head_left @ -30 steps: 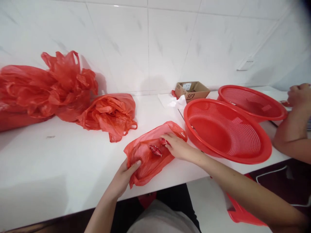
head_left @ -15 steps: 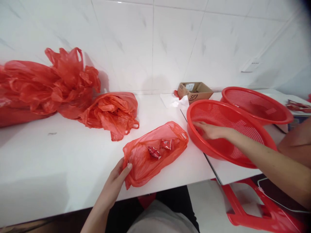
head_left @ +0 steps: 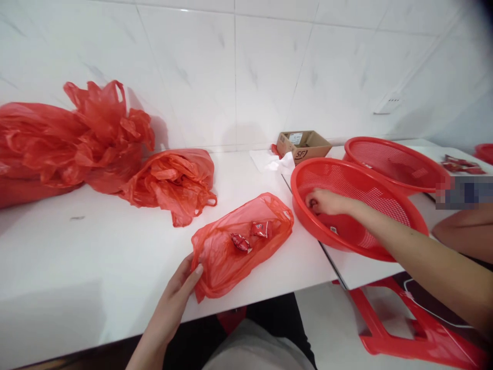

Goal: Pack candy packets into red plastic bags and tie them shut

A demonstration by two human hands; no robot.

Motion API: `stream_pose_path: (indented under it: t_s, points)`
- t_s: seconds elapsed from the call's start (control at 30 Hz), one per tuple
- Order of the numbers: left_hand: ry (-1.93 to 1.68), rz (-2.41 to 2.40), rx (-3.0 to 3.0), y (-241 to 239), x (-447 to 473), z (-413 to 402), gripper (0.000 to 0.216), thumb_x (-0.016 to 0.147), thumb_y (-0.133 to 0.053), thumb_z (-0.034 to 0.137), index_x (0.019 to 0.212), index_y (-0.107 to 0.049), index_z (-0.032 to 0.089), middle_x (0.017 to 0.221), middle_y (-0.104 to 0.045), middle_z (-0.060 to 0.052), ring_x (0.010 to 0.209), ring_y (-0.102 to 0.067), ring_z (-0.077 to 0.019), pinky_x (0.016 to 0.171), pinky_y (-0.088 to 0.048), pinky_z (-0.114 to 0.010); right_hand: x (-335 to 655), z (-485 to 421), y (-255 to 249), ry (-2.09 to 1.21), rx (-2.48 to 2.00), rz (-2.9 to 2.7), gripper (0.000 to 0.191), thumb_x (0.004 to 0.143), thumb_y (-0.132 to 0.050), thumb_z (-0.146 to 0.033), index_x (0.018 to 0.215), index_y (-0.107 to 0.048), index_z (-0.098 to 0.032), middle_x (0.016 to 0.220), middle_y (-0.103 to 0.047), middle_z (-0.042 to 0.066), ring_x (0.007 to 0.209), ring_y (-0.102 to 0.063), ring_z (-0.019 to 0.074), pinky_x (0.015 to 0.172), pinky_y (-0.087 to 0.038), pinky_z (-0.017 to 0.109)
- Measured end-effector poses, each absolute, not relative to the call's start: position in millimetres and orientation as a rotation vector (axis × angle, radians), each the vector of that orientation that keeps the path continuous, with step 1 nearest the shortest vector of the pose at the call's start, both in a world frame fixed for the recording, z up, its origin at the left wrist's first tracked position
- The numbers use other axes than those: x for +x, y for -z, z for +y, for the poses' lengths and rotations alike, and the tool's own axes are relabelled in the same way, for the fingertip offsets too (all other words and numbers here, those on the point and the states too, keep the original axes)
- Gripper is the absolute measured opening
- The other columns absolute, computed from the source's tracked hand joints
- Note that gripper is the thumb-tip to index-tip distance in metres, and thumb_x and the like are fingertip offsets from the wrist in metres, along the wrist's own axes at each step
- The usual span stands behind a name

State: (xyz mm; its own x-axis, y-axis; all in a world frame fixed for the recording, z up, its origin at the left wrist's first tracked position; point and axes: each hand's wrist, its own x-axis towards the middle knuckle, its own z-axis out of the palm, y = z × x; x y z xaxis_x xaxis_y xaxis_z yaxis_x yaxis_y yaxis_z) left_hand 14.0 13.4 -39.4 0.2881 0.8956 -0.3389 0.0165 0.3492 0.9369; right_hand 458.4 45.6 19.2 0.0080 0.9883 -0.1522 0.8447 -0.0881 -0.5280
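My left hand [head_left: 185,285] pinches the near left edge of a red plastic bag [head_left: 215,272] between thumb and fingers. The bag lies on the white table with its mouth spread wide. Inside it are two small red wrapped packets [head_left: 241,242], side by side. My right hand [head_left: 327,201] is down inside a red perforated plastic basket [head_left: 408,221], near its left wall. Its fingers are curled closed around something small and dark that they mostly hide. On the basket floor below that hand shows a small piece with a white label [head_left: 334,230].
Crumpled red plastic bags [head_left: 103,139] are heaped at the left, along the tiled wall. A small cardboard box [head_left: 310,146] and white paper [head_left: 271,162] stand behind. A second red basket [head_left: 396,159] sits beyond the first. Another person's limb [head_left: 462,226] and a red stool [head_left: 381,339] are at right.
My right hand's fingers have curled closed inside the basket. The small white-labelled piece has come into sight on its floor. My left hand still holds the bag; the view has shifted slightly.
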Motion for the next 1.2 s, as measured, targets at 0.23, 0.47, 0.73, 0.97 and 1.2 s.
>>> stream_pose_path:
  t_s: [0.23,0.47,0.73,0.97,1.2]
  points:
    - [-0.808,1.2,0.995,38,15,14,0.057,0.08,-0.066,0.051,0.128,-0.054,0.023,0.136,-0.057,-0.009,0.121,-0.054,-0.0288,0.089,-0.051,-0.033,403,36,-85,-0.766,-1.702,-1.547,0.02,0.077,-0.066,-0.037,0.089,-0.063,-0.022,0.077,-0.065,0.0,0.07,-0.063,0.0149,0.064,-0.051,0.028]
    - [-0.858,1.118,1.014,32,28,12,0.049,0.081,-0.067,0.044,0.125,-0.058,0.023,0.129,-0.062,-0.006,0.122,-0.053,-0.025,0.097,-0.046,-0.031,302,39,-36,-0.967,-1.461,-1.773,0.023,0.082,-0.051,-0.016,0.089,-0.07,-0.028,0.096,-0.068,0.001,0.093,-0.065,0.021,0.079,-0.055,0.038]
    - [-0.869,1.14,0.986,42,16,10,0.045,0.081,-0.067,0.045,0.119,-0.063,0.022,0.118,-0.067,-0.006,0.113,-0.058,-0.0245,0.096,-0.047,-0.032,399,25,-64,-0.386,-1.852,-1.704,0.024,0.087,-0.051,-0.028,0.106,-0.065,-0.025,0.115,-0.065,0.006,0.107,-0.06,0.0251,0.096,-0.045,0.044]
    - [-0.836,1.11,1.001,50,15,13,0.041,0.084,-0.065,0.043,0.121,-0.063,0.024,0.115,-0.068,-0.005,0.104,-0.062,-0.0207,0.088,-0.049,-0.028,466,-13,-4,-0.8,-2.27,-1.712,0.018,0.061,-0.075,-0.023,0.077,-0.068,-0.025,0.077,-0.068,0.007,0.071,-0.065,0.0283,0.063,-0.051,0.041]
    - [-0.889,1.16,0.987,41,17,5,0.042,0.079,-0.069,0.046,0.113,-0.067,0.022,0.113,-0.069,-0.007,0.107,-0.06,-0.0236,0.086,-0.049,-0.029,474,6,-9,-0.668,-2.233,-1.723,0.013,0.06,-0.065,-0.02,0.057,-0.053,-0.024,0.052,-0.055,0.002,0.048,-0.054,0.0194,0.047,-0.043,0.035]
